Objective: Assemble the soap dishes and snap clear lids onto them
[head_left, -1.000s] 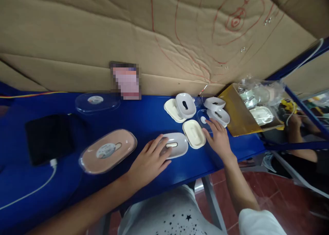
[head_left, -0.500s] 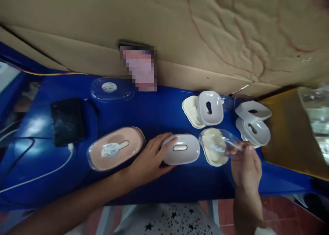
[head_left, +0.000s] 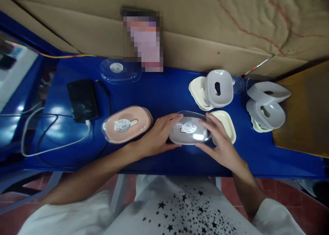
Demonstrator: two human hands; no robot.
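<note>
One black device (head_left: 83, 100) with a white cable (head_left: 88, 124) lies left of a clear-covered pink dish (head_left: 136, 130) on a blue table (head_left: 164, 91). Alongside, a left hand (head_left: 159, 134), fingers parted and curved, clasps one end of a gray dish (head_left: 178, 136) under a labeled clear cover (head_left: 189, 127); a right hand (head_left: 221, 142), likewise parted, grips the other end, beside a cream tray (head_left: 227, 122).

One camera sits on the head of the person, so it looks forward and steeply down, from quite near, upon the flat blue table (head_left: 164, 94). The creased brown cardboard sheet (head_left: 185, 15) fills twelve o'clock; the white star-printed cloth shirt (head_left: 154, 194) (the wearer's own) fills six o'clock. The bare left hand (head_left: 159, 134) and the bare right hand (head_left: 222, 142) are close to the centre.
</note>
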